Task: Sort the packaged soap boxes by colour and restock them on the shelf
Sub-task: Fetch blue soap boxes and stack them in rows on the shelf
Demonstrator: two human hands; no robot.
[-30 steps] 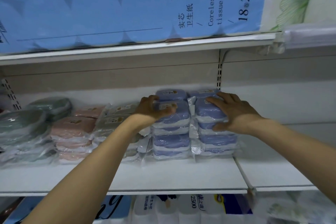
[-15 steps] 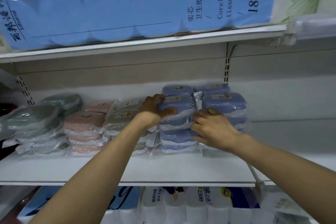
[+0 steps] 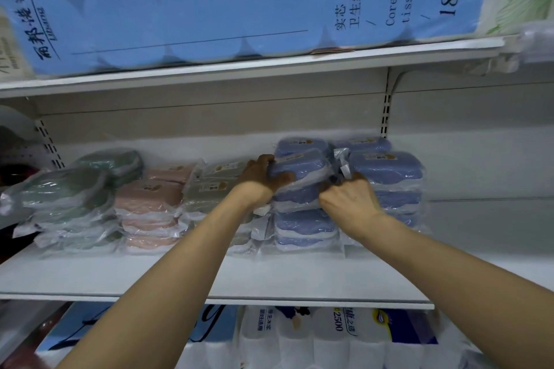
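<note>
Soap boxes in clear wrap stand in colour stacks on the white shelf [image 3: 209, 275]: green [image 3: 69, 198] at the left, pink [image 3: 150, 201], grey [image 3: 215, 189], then two blue stacks. My left hand [image 3: 259, 178] grips the left end of the top blue box [image 3: 302, 171] of the left blue stack. My right hand [image 3: 347, 198] has its fingers curled on that box's right end, in the gap beside the right blue stack [image 3: 389, 177]. The box sits tilted on its stack.
A large blue tissue-paper pack [image 3: 209, 3] fills the shelf above. White tissue packs [image 3: 329, 335] sit on the shelf below. A slotted upright [image 3: 386, 105] runs down the back wall, and bare shelf [image 3: 485, 249] lies to the right of the blue stacks.
My right hand left the top of the right blue stack and moved left and down to the gap, now curled on the left stack's top box. My left hand stayed put.
</note>
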